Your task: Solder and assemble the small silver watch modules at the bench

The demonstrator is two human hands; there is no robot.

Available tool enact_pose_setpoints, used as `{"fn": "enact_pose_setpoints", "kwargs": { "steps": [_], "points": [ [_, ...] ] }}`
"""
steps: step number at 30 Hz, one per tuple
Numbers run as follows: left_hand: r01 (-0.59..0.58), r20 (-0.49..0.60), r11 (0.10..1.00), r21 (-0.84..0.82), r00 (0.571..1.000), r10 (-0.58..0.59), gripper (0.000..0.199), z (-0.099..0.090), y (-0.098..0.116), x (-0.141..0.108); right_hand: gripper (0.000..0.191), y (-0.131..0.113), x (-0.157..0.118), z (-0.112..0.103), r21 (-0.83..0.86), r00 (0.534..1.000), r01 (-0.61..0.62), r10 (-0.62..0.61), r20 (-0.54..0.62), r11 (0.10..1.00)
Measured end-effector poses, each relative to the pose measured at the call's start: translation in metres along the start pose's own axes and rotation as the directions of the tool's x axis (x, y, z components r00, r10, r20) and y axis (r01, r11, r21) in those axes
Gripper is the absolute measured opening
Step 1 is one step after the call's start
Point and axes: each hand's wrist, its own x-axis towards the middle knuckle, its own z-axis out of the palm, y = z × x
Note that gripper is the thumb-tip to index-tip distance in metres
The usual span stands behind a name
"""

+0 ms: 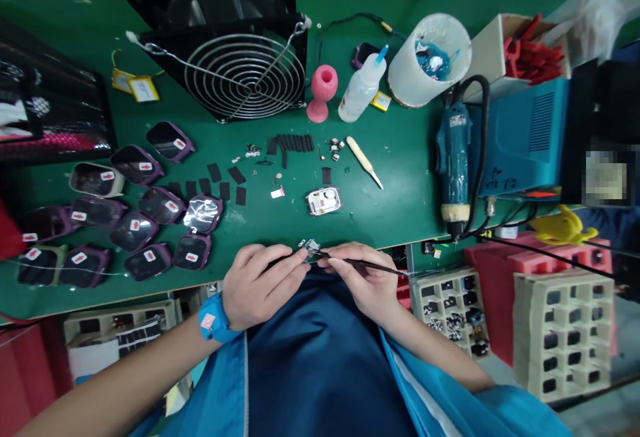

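Near the counter's (390, 217) near edge, the left hand (267, 284) pinches a small electronic part (311, 248) between thumb and fingers. The right hand (367, 280), on the right, is closed around a slim black tool (367, 265), which looks like tweezers; its tip meets the part, though the exact contact is too small to tell. A blue wristband (214, 319) sits on the left wrist.

Just beyond the hands lies an open watch case (323, 201), its white inner parts showing. A cream-handled tool (364, 161) lies to its right, angled toward the near right. Farther off are black foam strips (295, 143), some in a row, and a few small loose components (335, 148).

On the left stand many dark-screened watch units (161, 205), mostly purple-framed, several bearing red-arrow stickers. At the far side are a black fan (245, 77) with a wire guard, a pink stand (321, 94), a white squeeze bottle (363, 88) with a blue tip, tilted right, and a white tub (410, 70) with blue material inside.

To the right, a teal power tool (455, 157) is upright beside a blue box (520, 140). Lower right, beyond the counter, are compartment trays (567, 337) holding small dark parts.
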Motion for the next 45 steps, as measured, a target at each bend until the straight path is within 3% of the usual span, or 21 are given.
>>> {"fn": "enact_pose_setpoints", "kwargs": {
  "steps": [5, 9, 16, 24, 45],
  "points": [
    [-0.040, 0.038, 0.998, 0.049, 0.999, 0.038, 0.009, -0.005, -0.001, 0.007, 0.013, -0.006, 0.000, -0.008, 0.017, 0.999, -0.037, 0.037, 0.017, 0.999],
    [-0.091, 0.105, 0.994, 0.053, 0.991, 0.085, 0.016, -0.007, -0.003, 0.010, 0.020, -0.013, 0.007, -0.014, -0.111, 0.989, 0.138, -0.130, 0.073, 0.984],
    [-0.073, 0.026, 0.997, -0.031, 0.997, 0.074, 0.017, -0.002, -0.004, -0.001, 0.021, -0.017, 0.019, -0.018, -0.138, 0.966, 0.207, -0.180, 0.187, 0.969],
    [-0.045, 0.035, 0.992, -0.119, 0.998, 0.049, 0.013, -0.002, -0.004, -0.001, 0.021, -0.017, 0.026, -0.017, -0.162, 0.924, 0.300, -0.244, 0.294, 0.940],
    [-0.026, 0.037, 0.996, -0.082, 0.999, 0.029, 0.016, -0.001, -0.005, 0.001, 0.024, -0.011, 0.025, -0.017, -0.192, 0.925, 0.323, -0.265, 0.273, 0.927]
  ]
}}
